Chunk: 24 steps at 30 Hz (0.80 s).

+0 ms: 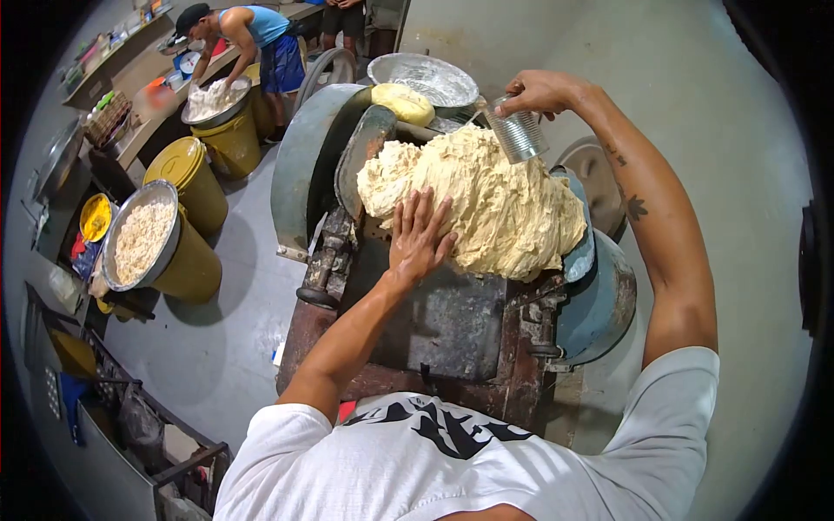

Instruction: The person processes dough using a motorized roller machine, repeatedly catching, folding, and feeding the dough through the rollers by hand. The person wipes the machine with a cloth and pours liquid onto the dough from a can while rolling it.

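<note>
A big mass of pale yellow dough (486, 204) lies rough and ragged across the top of a worn metal roller machine (421, 326). My left hand (421, 230) rests flat on the dough's near left side, fingers spread. Above the dough's far right part, my right hand (543, 94) grips a ribbed tin can (519, 136), which is tilted; what is inside it cannot be seen. Behind the dough sit a smoother yellow lump (403, 103) and a floury metal basin (424, 78).
At the back left, a person in a blue top (265, 30) works both hands in a basin of white flour (213, 102). Another basin of crumbly mix (143, 239) stands on a yellow bin (193, 269). A blue drum-shaped part (599, 300) flanks the machine.
</note>
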Each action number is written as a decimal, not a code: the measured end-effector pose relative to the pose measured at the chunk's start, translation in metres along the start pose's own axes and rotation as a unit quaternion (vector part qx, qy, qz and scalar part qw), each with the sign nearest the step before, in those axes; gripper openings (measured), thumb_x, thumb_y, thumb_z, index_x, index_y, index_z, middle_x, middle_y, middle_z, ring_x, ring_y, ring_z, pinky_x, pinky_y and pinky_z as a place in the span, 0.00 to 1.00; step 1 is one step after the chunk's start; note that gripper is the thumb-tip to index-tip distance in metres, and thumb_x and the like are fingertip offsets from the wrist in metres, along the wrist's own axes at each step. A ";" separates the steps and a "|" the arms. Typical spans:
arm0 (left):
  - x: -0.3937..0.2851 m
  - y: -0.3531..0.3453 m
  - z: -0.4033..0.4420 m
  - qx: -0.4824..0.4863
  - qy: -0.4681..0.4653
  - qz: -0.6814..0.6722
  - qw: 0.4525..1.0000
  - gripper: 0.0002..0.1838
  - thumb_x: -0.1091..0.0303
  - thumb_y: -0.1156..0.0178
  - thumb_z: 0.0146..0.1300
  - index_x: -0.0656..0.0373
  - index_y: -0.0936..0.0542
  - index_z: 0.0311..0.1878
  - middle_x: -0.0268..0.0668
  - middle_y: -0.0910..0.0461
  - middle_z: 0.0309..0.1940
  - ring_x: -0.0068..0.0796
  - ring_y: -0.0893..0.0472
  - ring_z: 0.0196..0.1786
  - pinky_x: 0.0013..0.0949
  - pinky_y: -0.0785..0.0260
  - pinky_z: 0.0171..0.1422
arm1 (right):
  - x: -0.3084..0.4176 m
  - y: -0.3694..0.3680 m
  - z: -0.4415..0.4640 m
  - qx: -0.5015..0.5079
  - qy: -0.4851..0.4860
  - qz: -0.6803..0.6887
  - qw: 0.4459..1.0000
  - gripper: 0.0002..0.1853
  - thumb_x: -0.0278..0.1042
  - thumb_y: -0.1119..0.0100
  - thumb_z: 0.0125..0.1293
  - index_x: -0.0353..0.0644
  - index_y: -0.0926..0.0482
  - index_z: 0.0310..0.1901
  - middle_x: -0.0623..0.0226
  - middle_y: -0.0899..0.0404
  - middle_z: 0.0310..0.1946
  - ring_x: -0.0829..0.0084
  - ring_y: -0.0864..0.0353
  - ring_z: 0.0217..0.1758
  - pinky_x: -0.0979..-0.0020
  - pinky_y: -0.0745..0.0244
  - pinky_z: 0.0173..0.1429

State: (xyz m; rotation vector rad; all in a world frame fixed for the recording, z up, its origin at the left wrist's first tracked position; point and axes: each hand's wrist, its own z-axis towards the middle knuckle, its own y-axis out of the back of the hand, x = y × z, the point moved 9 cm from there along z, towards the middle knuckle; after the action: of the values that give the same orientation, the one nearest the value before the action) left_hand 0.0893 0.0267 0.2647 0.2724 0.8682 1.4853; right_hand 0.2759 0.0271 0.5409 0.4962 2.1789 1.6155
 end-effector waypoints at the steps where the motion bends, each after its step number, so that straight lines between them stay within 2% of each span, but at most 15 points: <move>1: 0.000 0.000 -0.001 -0.002 -0.002 0.002 1.000 0.35 0.42 0.47 0.74 0.40 0.39 0.81 0.41 0.51 0.83 0.48 0.55 0.85 0.54 0.65 0.86 | -0.008 -0.002 -0.003 -0.003 -0.010 -0.002 1.000 0.27 0.62 0.35 0.62 0.39 0.18 0.32 0.67 0.25 0.16 0.72 0.23 0.16 0.65 0.31 0.20; 12: -0.002 -0.010 -0.008 -0.005 -0.018 0.027 0.999 0.38 0.45 0.44 0.73 0.45 0.41 0.82 0.44 0.55 0.84 0.51 0.59 0.85 0.57 0.66 0.85 | -0.137 -0.025 -0.055 0.021 -0.178 -0.004 0.984 0.24 0.57 0.31 0.55 0.39 0.14 0.35 0.63 0.20 0.21 0.69 0.26 0.17 0.63 0.30 0.21; 16: -0.001 -0.012 -0.008 -0.007 -0.025 0.027 0.999 0.39 0.45 0.43 0.73 0.44 0.42 0.82 0.46 0.56 0.84 0.53 0.58 0.85 0.57 0.66 0.85 | -0.151 -0.032 -0.068 0.022 -0.190 0.017 0.981 0.23 0.56 0.30 0.54 0.39 0.13 0.33 0.63 0.20 0.22 0.68 0.26 0.18 0.63 0.32 0.21; 19: -0.002 -0.012 -0.005 -0.009 -0.021 0.033 0.999 0.39 0.44 0.43 0.72 0.43 0.41 0.82 0.48 0.53 0.83 0.53 0.56 0.84 0.57 0.64 0.85 | -0.144 -0.037 -0.065 0.034 -0.188 0.007 0.982 0.24 0.57 0.30 0.54 0.39 0.13 0.33 0.63 0.20 0.21 0.67 0.26 0.18 0.62 0.33 0.21; 24: -0.003 -0.008 -0.001 -0.009 -0.018 0.030 0.999 0.39 0.45 0.41 0.71 0.43 0.40 0.81 0.48 0.51 0.82 0.53 0.55 0.84 0.57 0.62 0.85 | -0.133 -0.045 -0.029 0.018 -0.149 0.036 0.988 0.27 0.61 0.30 0.53 0.38 0.14 0.31 0.62 0.21 0.20 0.65 0.24 0.18 0.61 0.31 0.21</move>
State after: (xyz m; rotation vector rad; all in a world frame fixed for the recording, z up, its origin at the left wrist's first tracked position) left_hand 0.0945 0.0226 0.2599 0.3134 0.8226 1.5379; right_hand 0.3738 -0.0750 0.5176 0.7819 1.9880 1.4339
